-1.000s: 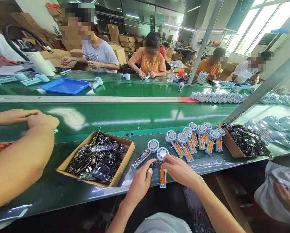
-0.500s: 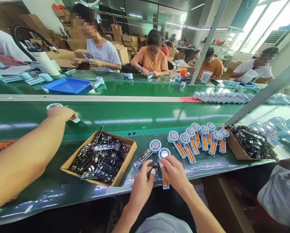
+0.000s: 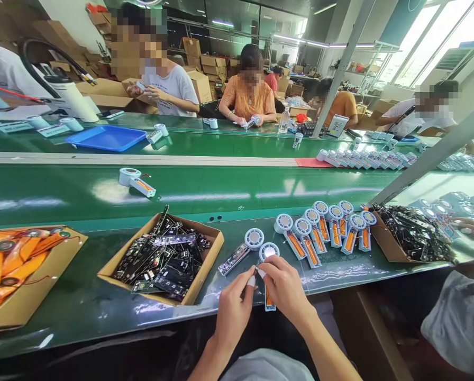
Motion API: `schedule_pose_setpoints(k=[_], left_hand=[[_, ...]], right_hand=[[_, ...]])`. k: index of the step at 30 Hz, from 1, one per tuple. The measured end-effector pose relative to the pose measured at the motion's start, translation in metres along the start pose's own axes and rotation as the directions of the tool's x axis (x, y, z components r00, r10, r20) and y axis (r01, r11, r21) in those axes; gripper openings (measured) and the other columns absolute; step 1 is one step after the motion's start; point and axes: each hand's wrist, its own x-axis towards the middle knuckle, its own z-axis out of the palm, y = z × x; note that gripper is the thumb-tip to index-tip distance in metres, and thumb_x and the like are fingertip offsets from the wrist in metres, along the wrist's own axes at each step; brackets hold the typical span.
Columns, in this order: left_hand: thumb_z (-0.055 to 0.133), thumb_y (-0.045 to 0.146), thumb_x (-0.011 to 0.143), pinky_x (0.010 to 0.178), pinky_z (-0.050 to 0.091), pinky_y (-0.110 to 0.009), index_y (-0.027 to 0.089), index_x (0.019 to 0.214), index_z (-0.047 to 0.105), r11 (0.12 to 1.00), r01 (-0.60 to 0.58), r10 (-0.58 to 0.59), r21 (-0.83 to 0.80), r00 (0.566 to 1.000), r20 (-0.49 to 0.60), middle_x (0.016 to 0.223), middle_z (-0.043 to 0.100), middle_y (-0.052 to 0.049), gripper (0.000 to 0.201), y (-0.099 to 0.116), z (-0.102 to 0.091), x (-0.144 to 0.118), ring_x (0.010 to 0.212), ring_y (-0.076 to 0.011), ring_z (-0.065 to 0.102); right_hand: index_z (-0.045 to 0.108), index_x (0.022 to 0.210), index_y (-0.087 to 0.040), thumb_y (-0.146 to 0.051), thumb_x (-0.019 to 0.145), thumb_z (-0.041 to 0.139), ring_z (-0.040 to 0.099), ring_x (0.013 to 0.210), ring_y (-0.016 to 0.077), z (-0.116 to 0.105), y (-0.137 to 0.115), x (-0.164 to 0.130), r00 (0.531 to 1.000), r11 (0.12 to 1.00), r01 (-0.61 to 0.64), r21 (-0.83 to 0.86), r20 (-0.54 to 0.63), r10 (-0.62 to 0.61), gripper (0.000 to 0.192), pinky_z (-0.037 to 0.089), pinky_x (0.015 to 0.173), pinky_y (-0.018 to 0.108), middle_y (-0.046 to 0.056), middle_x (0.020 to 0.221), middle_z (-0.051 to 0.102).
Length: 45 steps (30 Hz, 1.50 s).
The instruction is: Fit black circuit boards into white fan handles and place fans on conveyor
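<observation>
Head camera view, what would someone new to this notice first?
Probably the person's own two hands, left hand and right hand, meeting over a white fan unit with an orange battery at the near edge of the green bench. Just left of them sits an open cardboard box heaped with black circuit boards. To the right, a fanned-out row of similar fan units lies on the bench.

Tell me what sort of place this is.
Most likely an electronics assembly line in a factory: a long green conveyor belt, a cardboard box of circuit boards, rows of half-built handheld fans, and workers seated along the far side.
</observation>
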Motion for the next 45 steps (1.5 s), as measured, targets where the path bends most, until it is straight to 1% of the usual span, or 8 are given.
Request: schedule_pose_setpoints(k=[4, 10, 14, 26, 34, 39, 43, 45], left_hand=[[0.042, 0.017, 0.093, 0.086, 0.061, -0.035, 0.016, 0.115, 0.070, 0.992, -0.084, 0.090, 0.096, 0.994, -0.057, 0.112, 0.077, -0.012, 0.036, -0.001, 0.004, -0.003, 0.103, -0.0247, 0.074], [0.043, 0.022, 0.095, 0.073, 0.064, -0.032, 0.016, 0.117, 0.068, 0.992, 0.129, -0.129, 0.000, 0.991, 0.038, 0.111, 0.077, -0.011, 0.034, 0.004, 0.005, -0.005, 0.078, -0.0211, 0.077], [0.042, 0.019, 0.094, 0.089, 0.060, -0.038, 0.015, 0.120, 0.068, 0.997, 0.004, -0.002, 0.073, 1.000, -0.024, 0.117, 0.075, -0.013, 0.037, 0.000, 0.007, -0.009, 0.105, -0.0262, 0.073], [0.048, 0.029, 0.095, 0.065, 0.059, -0.027, 0.021, 0.113, 0.074, 0.981, 0.062, -0.015, -0.183, 0.970, 0.244, 0.099, 0.077, -0.008, 0.032, 0.002, -0.024, 0.025, 0.068, -0.0165, 0.070], [0.045, 0.033, 0.095, 0.083, 0.058, -0.034, 0.021, 0.117, 0.072, 0.970, 0.144, -0.094, -0.198, 0.966, 0.242, 0.111, 0.076, -0.009, 0.036, 0.022, -0.017, 0.022, 0.094, -0.0235, 0.071], [0.040, 0.031, 0.096, 0.090, 0.054, -0.036, 0.023, 0.128, 0.060, 0.927, 0.326, -0.264, -0.186, 0.919, 0.292, 0.119, 0.073, -0.009, 0.039, 0.031, -0.012, 0.005, 0.107, -0.0235, 0.068], [0.065, 0.034, 0.077, 0.069, 0.056, -0.034, 0.014, 0.117, 0.061, 0.896, 0.406, -0.351, -0.181, 0.896, 0.271, 0.100, 0.073, -0.010, 0.045, 0.015, 0.008, 0.014, 0.076, -0.0211, 0.068], [0.072, 0.037, 0.071, 0.066, 0.055, -0.033, 0.013, 0.109, 0.065, 0.858, 0.460, -0.365, -0.228, 0.859, 0.359, 0.093, 0.073, -0.008, 0.045, 0.010, 0.016, 0.022, 0.067, -0.0183, 0.065]], right_hand=[[0.064, 0.091, -0.021, -0.007, 0.095, 0.048, 0.055, 0.075, 0.0176, -0.001, 0.002, 0.001, 0.998, 0.995, 0.054, -0.080, 0.021, -0.053, 0.022, 0.040, 0.067, 0.029, 0.004, 0.091, 0.065], [0.064, 0.092, -0.021, -0.008, 0.096, 0.048, 0.054, 0.074, 0.0189, 0.006, 0.003, -0.002, 0.997, 0.981, 0.077, -0.179, 0.006, -0.077, 0.021, 0.037, 0.066, 0.031, 0.004, 0.089, 0.064], [0.065, 0.091, -0.022, -0.007, 0.095, 0.051, 0.054, 0.073, 0.0188, 0.003, 0.003, 0.001, 0.997, 0.982, 0.069, -0.177, 0.045, -0.062, 0.020, 0.037, 0.066, 0.031, 0.004, 0.087, 0.063], [0.073, 0.101, -0.022, -0.013, 0.093, 0.058, 0.064, 0.088, 0.0187, -0.007, 0.019, 0.012, 0.994, 0.900, -0.099, 0.424, 0.086, 0.069, 0.019, 0.051, 0.076, 0.028, 0.005, 0.095, 0.067], [0.074, 0.095, -0.022, -0.023, 0.097, 0.052, 0.060, 0.077, 0.0185, -0.012, 0.011, 0.003, 0.980, 0.919, -0.200, 0.341, 0.049, 0.195, 0.022, 0.049, 0.070, 0.028, 0.005, 0.084, 0.063], [0.069, 0.100, -0.018, -0.034, 0.089, 0.062, 0.056, 0.066, 0.0144, -0.020, 0.015, -0.007, 0.899, 0.638, -0.433, 0.636, 0.248, 0.361, 0.020, 0.045, 0.062, 0.024, 0.000, 0.075, 0.064], [0.066, 0.090, -0.018, -0.039, 0.084, 0.063, 0.056, 0.067, 0.0138, -0.017, 0.024, -0.009, 0.873, 0.319, -0.459, 0.829, 0.355, 0.334, 0.022, 0.045, 0.064, 0.025, 0.001, 0.076, 0.063], [0.065, 0.086, -0.018, -0.041, 0.083, 0.064, 0.054, 0.066, 0.0132, -0.016, 0.023, -0.010, 0.882, 0.261, -0.440, 0.859, 0.358, 0.308, 0.023, 0.045, 0.065, 0.025, 0.000, 0.074, 0.060]])
